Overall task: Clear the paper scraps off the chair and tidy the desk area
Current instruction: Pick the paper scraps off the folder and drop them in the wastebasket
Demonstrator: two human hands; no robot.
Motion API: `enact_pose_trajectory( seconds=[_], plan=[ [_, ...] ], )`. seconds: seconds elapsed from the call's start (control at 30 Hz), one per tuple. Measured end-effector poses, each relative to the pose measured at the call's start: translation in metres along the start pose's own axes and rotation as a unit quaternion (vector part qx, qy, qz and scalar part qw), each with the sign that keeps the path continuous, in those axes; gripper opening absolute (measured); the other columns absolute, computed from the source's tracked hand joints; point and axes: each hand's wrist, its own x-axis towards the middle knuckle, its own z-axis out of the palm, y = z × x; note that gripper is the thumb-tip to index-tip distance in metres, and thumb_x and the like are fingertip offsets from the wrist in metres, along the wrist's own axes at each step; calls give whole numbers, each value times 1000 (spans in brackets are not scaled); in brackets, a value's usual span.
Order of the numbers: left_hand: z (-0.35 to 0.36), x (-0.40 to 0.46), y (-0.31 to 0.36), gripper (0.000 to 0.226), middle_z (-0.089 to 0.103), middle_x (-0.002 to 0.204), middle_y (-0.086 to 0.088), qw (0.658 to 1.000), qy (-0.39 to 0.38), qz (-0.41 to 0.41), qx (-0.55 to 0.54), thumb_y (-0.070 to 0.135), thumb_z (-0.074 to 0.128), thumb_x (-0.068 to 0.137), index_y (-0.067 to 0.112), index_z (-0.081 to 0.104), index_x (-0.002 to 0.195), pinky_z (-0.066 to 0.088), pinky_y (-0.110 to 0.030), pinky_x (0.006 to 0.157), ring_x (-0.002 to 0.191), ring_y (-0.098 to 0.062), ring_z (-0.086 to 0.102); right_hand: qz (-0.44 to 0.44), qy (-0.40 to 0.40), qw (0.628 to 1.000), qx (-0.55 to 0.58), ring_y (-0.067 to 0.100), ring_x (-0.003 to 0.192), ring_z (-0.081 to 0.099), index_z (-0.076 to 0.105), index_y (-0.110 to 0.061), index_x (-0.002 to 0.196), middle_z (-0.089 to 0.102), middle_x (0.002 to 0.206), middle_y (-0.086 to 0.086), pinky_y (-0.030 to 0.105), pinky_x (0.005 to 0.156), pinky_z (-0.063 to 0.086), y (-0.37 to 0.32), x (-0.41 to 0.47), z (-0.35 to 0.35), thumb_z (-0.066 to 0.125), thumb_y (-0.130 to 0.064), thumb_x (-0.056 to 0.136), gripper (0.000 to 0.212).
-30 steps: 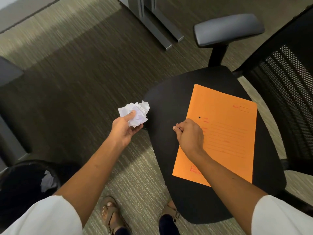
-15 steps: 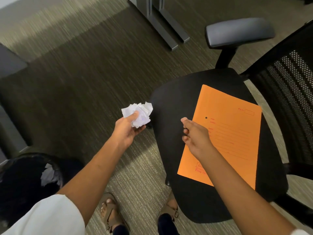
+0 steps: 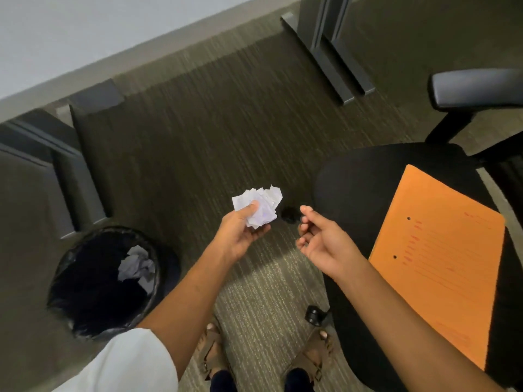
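- The left hand point(image 3: 240, 234) has its grip closed on a wad of crumpled white paper scraps point(image 3: 260, 206), thumb pressed on top, held over the carpet point(image 3: 198, 142) just left of the chair seat
- The right hand point(image 3: 325, 241) is palm up with fingers loosely curled and holding nothing, its grip open, hovering at the front left edge of the chair point(image 3: 359, 176)
- An orange folder point(image 3: 441, 256) lies flat on the black seat, to the right of the right forearm; no loose scraps show on the seat
- A black bin point(image 3: 93, 284) with a dark liner stands on the floor to the lower left, well apart from the paper wad, with crumpled paper point(image 3: 137, 267) already inside
- Between bin and wad lies only open carpet and the left forearm
- A chair caster point(image 3: 290, 215) shows just beside the wad, another point(image 3: 314, 315) near the sandalled feet point(image 3: 215, 352)
- Grey table legs point(image 3: 331, 60) stand on the floor beyond, and an armrest point(image 3: 475, 87) rises at the far right
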Motion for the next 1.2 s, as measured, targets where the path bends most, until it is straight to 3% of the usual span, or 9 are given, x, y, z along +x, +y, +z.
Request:
enact_pose_trajectory(
  seconds=[0.27,0.37,0.5,0.63,0.8,0.9,1.03,1.13,1.2],
  plan=[
    [-141,-41,36,28,71,112,-15,994,80,6,-74,13,63,93,8,62,121,53,-48,91,93,-27,70,60,-22,989,-134,1,51,51,71,-20,86,58,62,-10,20,52,33,109,-1,117,72,-17,88,4],
    [-203,-58,58,31,70,114,-14,990,106,26,-91,14,60,96,7,58,126,56,-42,81,94,-25,69,58,-38,976,-206,2,53,52,71,-18,84,60,61,-9,21,53,33,154,-2,177,73,-13,87,6],
    [-272,-80,72,37,67,121,-19,978,153,39,-136,15,59,97,3,56,132,56,-42,83,97,-29,68,65,-44,961,-265,4,55,53,72,-15,84,59,62,-6,21,51,34,205,0,237,72,-11,88,5],
    [-341,-98,78,33,70,112,-18,955,225,50,-187,13,60,97,1,58,128,59,-38,65,84,-26,73,87,-46,950,-296,5,53,51,69,-14,79,57,59,-6,21,48,33,258,2,280,70,-11,89,10],
    [-414,-112,73,38,65,127,-19,928,280,49,-243,11,62,96,2,55,133,53,-42,80,107,-31,65,134,-35,938,-317,5,53,52,66,-15,75,59,53,-6,22,53,34,319,11,308,71,-15,89,15],
    [-432,-114,70,40,63,132,-19,929,259,45,-260,15,61,97,4,54,135,52,-44,86,116,-32,62,166,-52,937,-303,8,73,62,69,-16,85,69,77,-6,26,64,40,340,17,313,68,-30,92,15],
    [-444,-114,71,70,61,133,-16,949,170,14,-265,50,64,88,8,49,142,51,-42,91,122,-30,59,229,-77,946,-215,28,125,55,54,-10,135,58,137,6,49,103,40,349,31,309,44,-78,84,85],
    [-457,-112,64,122,15,162,-23,937,110,-25,-329,73,64,72,3,9,156,26,-55,117,149,-38,18,254,-99,949,-160,33,144,34,29,-11,154,36,157,11,62,113,25,348,37,302,37,-93,70,117],
    [-463,-111,59,134,-2,164,-22,932,92,-32,-350,81,61,66,4,-2,156,11,-57,121,151,-38,0,257,-107,949,-150,32,149,23,21,-14,157,27,162,12,64,116,18,348,39,297,35,-96,66,123]
  ],
)
